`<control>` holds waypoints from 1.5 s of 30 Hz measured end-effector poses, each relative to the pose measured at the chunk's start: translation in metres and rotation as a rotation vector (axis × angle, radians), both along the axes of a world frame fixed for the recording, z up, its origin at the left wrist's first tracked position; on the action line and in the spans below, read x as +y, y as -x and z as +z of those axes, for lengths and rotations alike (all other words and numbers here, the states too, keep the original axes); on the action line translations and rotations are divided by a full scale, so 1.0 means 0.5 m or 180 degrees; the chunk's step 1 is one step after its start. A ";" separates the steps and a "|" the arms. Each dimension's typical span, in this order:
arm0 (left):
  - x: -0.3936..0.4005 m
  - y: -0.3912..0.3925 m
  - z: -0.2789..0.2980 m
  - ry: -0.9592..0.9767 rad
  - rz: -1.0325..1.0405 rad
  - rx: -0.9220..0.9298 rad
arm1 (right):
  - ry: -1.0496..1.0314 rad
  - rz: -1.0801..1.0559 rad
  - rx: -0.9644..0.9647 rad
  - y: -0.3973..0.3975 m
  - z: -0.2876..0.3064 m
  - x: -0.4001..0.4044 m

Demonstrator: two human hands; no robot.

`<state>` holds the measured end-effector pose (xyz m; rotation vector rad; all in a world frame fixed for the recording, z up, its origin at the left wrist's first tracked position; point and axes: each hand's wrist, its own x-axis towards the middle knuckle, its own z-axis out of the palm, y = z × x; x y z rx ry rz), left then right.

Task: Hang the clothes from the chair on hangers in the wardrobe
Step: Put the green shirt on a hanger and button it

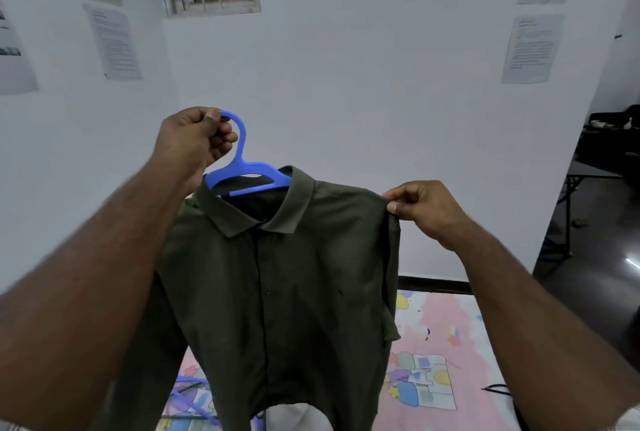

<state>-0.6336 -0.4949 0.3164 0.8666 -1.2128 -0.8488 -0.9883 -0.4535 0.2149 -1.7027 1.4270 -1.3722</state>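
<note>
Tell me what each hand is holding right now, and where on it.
Left hand grips the blue hanger by its hook. Right hand pinches the green shirt at its shoulder seam.

Left hand (194,139): I have it raised on an extended bare forearm, fingers curled, thumb pinching the hook of the blue hanger (242,167). Right hand (420,203): lower, arm extended, thumb and forefinger pinching the shoulder seam of the olive shirt (277,292).
</note>
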 end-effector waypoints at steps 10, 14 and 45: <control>-0.008 0.000 -0.006 -0.0119 -0.0079 0.0151 | -0.0393 0.0138 0.0418 -0.011 -0.047 -0.013; -0.017 -0.011 0.001 -0.0060 0.0038 0.0187 | -0.0125 -0.0375 0.0537 0.007 -0.048 -0.016; -0.025 0.102 -0.037 -0.0151 -0.0301 0.0233 | 0.0246 -0.0102 0.1423 -0.061 0.084 -0.010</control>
